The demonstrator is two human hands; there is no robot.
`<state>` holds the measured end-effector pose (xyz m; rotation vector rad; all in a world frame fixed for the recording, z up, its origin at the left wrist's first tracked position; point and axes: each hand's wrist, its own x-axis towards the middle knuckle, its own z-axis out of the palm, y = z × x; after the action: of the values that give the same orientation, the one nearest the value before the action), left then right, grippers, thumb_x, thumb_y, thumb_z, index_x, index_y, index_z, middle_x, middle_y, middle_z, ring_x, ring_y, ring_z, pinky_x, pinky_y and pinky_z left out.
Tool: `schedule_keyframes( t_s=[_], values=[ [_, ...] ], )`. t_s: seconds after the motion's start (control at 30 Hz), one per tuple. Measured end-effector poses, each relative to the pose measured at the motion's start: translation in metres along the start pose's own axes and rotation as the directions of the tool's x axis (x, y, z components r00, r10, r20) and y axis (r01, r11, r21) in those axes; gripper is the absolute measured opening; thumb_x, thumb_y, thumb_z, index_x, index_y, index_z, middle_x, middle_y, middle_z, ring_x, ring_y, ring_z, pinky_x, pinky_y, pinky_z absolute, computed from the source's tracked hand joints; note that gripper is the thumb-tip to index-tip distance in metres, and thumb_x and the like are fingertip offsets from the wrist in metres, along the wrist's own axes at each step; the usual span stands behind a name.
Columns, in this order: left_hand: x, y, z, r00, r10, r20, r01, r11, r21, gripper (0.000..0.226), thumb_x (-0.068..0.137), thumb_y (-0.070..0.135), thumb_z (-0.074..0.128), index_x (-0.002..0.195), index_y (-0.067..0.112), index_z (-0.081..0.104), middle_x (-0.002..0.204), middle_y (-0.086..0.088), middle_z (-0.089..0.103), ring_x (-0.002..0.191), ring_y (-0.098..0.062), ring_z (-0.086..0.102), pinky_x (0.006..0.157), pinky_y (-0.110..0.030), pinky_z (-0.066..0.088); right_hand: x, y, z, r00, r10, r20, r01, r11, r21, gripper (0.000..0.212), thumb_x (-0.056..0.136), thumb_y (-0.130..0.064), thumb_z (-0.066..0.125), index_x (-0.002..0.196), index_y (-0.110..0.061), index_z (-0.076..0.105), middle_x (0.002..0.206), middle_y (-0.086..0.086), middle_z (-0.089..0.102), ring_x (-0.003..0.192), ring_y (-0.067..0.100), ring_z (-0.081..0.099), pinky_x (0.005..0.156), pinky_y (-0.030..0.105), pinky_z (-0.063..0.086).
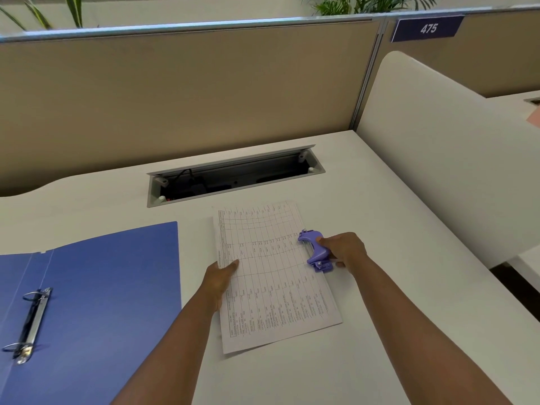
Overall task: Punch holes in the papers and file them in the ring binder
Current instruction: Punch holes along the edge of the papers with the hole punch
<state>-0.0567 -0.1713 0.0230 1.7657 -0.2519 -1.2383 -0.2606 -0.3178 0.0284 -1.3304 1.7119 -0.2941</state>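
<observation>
White desk [380,200]: papers [274,276] under left hand [222,276], purple punch [315,250] in right hand [344,249].

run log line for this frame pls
step: punching | right hand: grips purple hole punch on papers right edge | left hand: presses left edge | ring binder: open, empty

Bright, even light, faint soft shadows, sharp focus, wide-angle bending toward edges.
</observation>
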Motion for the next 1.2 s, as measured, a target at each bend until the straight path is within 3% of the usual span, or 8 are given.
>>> schedule_keyframes(
  t_s=[0.1, 0.2, 0.33, 0.47, 0.73, 0.87, 1.0, 1.2],
  values=[
    [-0.001, 0.001, 0.000, 1.000, -0.003, 0.000, 0.003, 1.000, 0.003, 0.042, 0.094, 0.018, 0.051, 0.133, 0.004, 0.045, 0.133, -0.020, 0.054, 0.119, -0.038, 0.053, 0.096, -0.046, 0.043, 0.006, -0.007, -0.001, 0.997, -0.008, -0.072, 0.005, 0.999, -0.038, 0.060, 0.081, -0.061, 0.050, 0.085, -0.003, 0.066, 0.092, 0.014, 0.071, 0.086, 0.030, 0.068, 0.085, 0.039, 0.054],
    [-0.002, 0.002, 0.000, 1.000, -0.012, -0.003, 0.012, 1.000, 0.006, 0.043, 0.093, 0.018, 0.051, 0.133, 0.004, 0.045, 0.133, -0.019, 0.054, 0.119, -0.038, 0.053, 0.096, -0.047, 0.043, 0.015, -0.017, 0.001, 0.986, -0.058, -0.155, 0.056, 0.998, -0.018, 0.065, 0.089, -0.057, 0.038, 0.094, 0.001, 0.068, 0.097, 0.016, 0.071, 0.091, 0.033, 0.066, 0.087, 0.046, 0.054],
    [-0.002, 0.002, -0.001, 1.000, -0.008, 0.003, 0.008, 1.000, 0.002, 0.044, 0.092, 0.018, 0.053, 0.133, 0.004, 0.046, 0.134, -0.019, 0.053, 0.119, -0.037, 0.053, 0.098, -0.046, 0.043, 0.019, -0.023, 0.011, 0.982, -0.100, -0.158, 0.076, 0.986, -0.150, 0.061, 0.095, -0.050, 0.030, 0.096, 0.002, 0.063, 0.108, 0.020, 0.066, 0.094, 0.033, 0.060, 0.080, 0.034, 0.045],
    [-0.002, 0.002, -0.001, 1.000, -0.016, -0.001, 0.016, 1.000, 0.002, 0.043, 0.093, 0.019, 0.053, 0.133, 0.005, 0.046, 0.133, -0.018, 0.054, 0.119, -0.037, 0.053, 0.096, -0.046, 0.043, 0.020, -0.019, 0.022, 0.967, -0.131, -0.218, 0.080, 0.970, -0.230, 0.059, 0.098, -0.043, 0.025, 0.108, 0.004, 0.060, 0.114, 0.022, 0.063, 0.107, 0.036, 0.057, 0.086, 0.036, 0.044],
    [0.001, -0.001, -0.001, 1.000, -0.010, -0.017, 0.010, 1.000, 0.000, 0.041, 0.093, 0.017, 0.053, 0.131, 0.004, 0.048, 0.132, -0.018, 0.055, 0.119, -0.036, 0.054, 0.099, -0.046, 0.043, 0.024, -0.015, 0.032, 0.938, -0.171, -0.301, 0.088, 0.959, -0.269, 0.057, 0.100, -0.037, 0.021, 0.103, 0.004, 0.061, 0.107, 0.021, 0.065, 0.099, 0.034, 0.061, 0.072, 0.032, 0.038],
    [0.003, -0.003, 0.000, 0.999, 0.005, -0.033, -0.005, 1.000, 0.009, 0.041, 0.092, 0.017, 0.053, 0.131, 0.004, 0.048, 0.133, -0.017, 0.054, 0.120, -0.035, 0.053, 0.100, -0.045, 0.043, 0.027, -0.010, 0.035, 0.922, -0.206, -0.329, 0.115, 0.954, -0.277, 0.053, 0.101, -0.035, 0.022, 0.105, 0.001, 0.060, 0.106, 0.020, 0.066, 0.098, 0.035, 0.061, 0.075, 0.034, 0.042],
    [0.005, -0.004, 0.001, 0.999, 0.018, -0.041, -0.017, 1.000, 0.017, 0.041, 0.092, 0.018, 0.053, 0.131, 0.005, 0.048, 0.134, -0.016, 0.054, 0.120, -0.034, 0.053, 0.102, -0.044, 0.042, 0.028, -0.006, 0.038, 0.892, -0.265, -0.368, 0.124, 0.923, -0.364, 0.045, 0.101, -0.029, 0.024, 0.104, 0.001, 0.057, 0.102, 0.020, 0.066, 0.092, 0.036, 0.062, 0.068, 0.033, 0.039],
    [0.008, -0.004, 0.002, 0.998, 0.010, -0.063, -0.008, 0.999, 0.032, 0.042, 0.092, 0.020, 0.053, 0.132, 0.006, 0.047, 0.134, -0.015, 0.054, 0.121, -0.034, 0.052, 0.102, -0.044, 0.041, 0.029, -0.004, 0.040, 0.871, -0.311, -0.380, 0.115, 0.881, -0.459, 0.034, 0.101, -0.023, 0.027, 0.112, -0.001, 0.050, 0.110, 0.018, 0.060, 0.094, 0.038, 0.063, 0.069, 0.035, 0.043]
  ],
)
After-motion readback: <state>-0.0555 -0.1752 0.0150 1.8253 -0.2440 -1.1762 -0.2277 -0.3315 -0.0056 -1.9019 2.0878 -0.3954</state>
